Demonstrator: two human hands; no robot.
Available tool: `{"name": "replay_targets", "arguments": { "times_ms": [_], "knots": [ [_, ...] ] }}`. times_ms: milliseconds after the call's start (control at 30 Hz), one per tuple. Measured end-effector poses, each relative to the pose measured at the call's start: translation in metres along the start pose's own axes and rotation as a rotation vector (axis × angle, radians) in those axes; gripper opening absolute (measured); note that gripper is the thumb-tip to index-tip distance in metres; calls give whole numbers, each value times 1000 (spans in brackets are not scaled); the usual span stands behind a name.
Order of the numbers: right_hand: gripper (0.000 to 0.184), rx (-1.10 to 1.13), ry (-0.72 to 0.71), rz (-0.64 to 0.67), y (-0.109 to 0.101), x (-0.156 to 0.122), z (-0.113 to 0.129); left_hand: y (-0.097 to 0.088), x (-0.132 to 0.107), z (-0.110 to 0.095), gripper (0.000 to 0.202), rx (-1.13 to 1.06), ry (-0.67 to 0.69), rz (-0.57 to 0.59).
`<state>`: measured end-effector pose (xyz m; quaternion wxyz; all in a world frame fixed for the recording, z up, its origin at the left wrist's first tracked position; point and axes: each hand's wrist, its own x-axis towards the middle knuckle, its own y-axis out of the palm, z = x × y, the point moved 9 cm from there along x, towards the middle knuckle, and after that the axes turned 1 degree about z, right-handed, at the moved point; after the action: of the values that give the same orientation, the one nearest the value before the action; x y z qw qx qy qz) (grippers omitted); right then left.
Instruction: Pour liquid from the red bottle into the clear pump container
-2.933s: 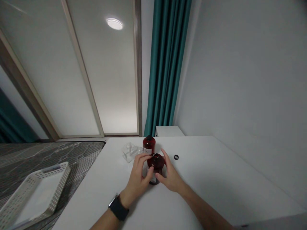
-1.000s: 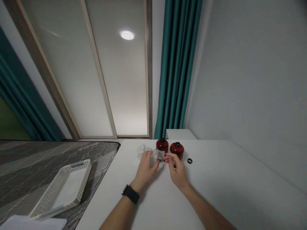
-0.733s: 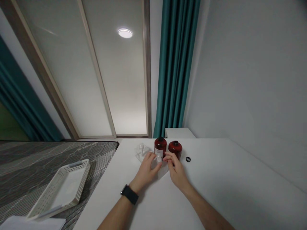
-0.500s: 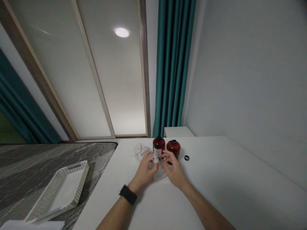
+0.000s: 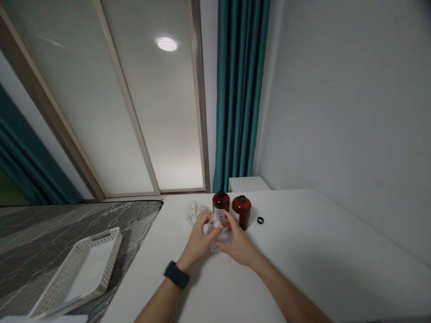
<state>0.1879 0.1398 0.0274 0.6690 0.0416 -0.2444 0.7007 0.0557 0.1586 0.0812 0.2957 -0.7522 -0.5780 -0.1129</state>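
Note:
Both my hands hold a small clear plastic packet [image 5: 218, 233] with something white in it, just above the white table [image 5: 303, 251]. My left hand [image 5: 198, 240], a black watch on its wrist, pinches the packet's left side. My right hand [image 5: 237, 244] grips its right side with curled fingers. Right behind the packet stand two dark red bottles: one with a white label [image 5: 221, 204] and one to its right [image 5: 241, 211]. A small black ring [image 5: 260, 220] lies to the right of them. Another clear packet [image 5: 193, 210] lies to the left of the bottles.
A white perforated basket [image 5: 77, 273] sits on a grey marbled surface [image 5: 50, 229] at the left. A teal curtain [image 5: 239, 89] hangs behind the table's far end, beside a small white cabinet [image 5: 247, 183]. The grey wall runs along the table's right side.
My hands left the red bottle, which now stands beside the labelled one. They picked up the clear packet and drew it toward me, off the table.

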Motion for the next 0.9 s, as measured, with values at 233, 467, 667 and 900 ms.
{"name": "replay_targets", "arguments": {
  "times_ms": [233, 467, 667, 900],
  "knots": [
    [98, 3, -13, -4, 0, 0, -2, 4, -1, 7, 18, 88, -41, 32],
    [73, -5, -127, 29, -11, 2, 14, 9, -1, 13, 15, 126, -51, 82],
    [43, -24, -136, -168, -31, 7, 20, 16, -3, 1, 18, 117, 29, 198],
    [40, -93, -148, -208, -29, 3, 25, 14, -3, 5, 31, 147, 31, 250]
  ]
}}
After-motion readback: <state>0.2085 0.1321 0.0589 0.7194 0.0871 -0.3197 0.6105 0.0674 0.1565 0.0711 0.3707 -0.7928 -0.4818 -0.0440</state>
